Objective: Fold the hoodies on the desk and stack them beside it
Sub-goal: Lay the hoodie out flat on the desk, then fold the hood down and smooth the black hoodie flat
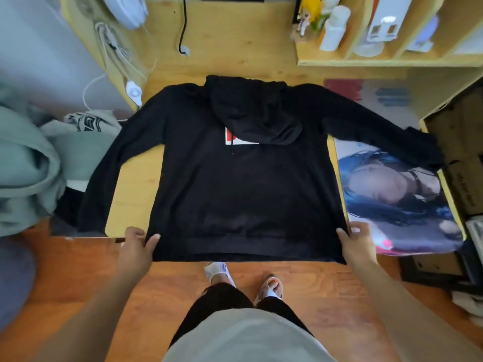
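Black hoodie [235,184] lies spread on the worktop [136,178], hood [251,113] flopped over its chest at 12 o'clock. My left hand [137,248] pinches the hem's 8 o'clock corner; my right hand [356,244] pinches the 4 o'clock corner. Grey-green hoodies [28,165] sit piled at 9 o'clock.

head view | worn high, looks steeply down and forward | near the desk [136,178] (wide-angle, only view)
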Demonstrator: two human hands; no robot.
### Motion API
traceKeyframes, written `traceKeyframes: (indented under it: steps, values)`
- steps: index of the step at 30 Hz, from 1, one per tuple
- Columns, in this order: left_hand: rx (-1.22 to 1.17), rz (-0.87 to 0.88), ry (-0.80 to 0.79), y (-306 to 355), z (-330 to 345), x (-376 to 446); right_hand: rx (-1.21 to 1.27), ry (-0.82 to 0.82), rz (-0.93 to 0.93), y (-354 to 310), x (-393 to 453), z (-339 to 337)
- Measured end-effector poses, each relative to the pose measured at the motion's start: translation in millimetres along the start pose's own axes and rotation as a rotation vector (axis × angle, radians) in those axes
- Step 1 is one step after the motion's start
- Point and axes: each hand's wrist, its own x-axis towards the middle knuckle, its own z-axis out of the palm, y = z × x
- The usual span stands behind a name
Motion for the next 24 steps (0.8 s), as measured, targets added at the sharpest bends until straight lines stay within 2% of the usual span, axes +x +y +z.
traceKeyframes:
  steps: [1, 3, 4, 6, 7, 9, 11, 16, 20, 22, 24]
  values:
    - [0.052, 0.018, 0.027, -1, 5, -12, -0.002, 0.022, -0.012, 8, -7, 0]
    - [0.343, 0.217, 0.127, -6, 19, -32, -0.140, 0.107, -0.152, 15, -26, 0]
    - [0.495, 0.337, 0.123, -6, 24, -39, -0.244, 0.113, -0.304, 17, -36, 4]
    - [0.701, 0.534, 0.070, -2, 33, -43, -0.513, -0.005, -0.650, 18, -53, 19]
    - [0.770, 0.617, 0.065, 0, 38, -39, -0.669, -0.065, -0.760, 17, -55, 29]
    - [0.846, 0.705, 0.065, 8, 47, -26, -0.900, -0.065, -0.816, 14, -51, 44]
    - [0.891, 0.717, 0.061, 15, 51, -15, -1.014, -0.023, -0.797, 14, -48, 53]
    - [0.886, 0.814, 0.085, 15, 52, -2, -1.029, 0.068, -0.813, 10, -49, 58]
    - [0.729, 1.093, 0.072, 10, 16, 7, -0.852, 0.078, -0.958, 10, -48, 33]
    - [0.680, 1.273, 0.065, 10, -1, 3, -0.756, 0.158, -0.998, 11, -50, 17]
    - [0.801, 1.365, -0.073, 9, -6, 5, -0.847, 0.120, -1.032, 9, -54, 7]
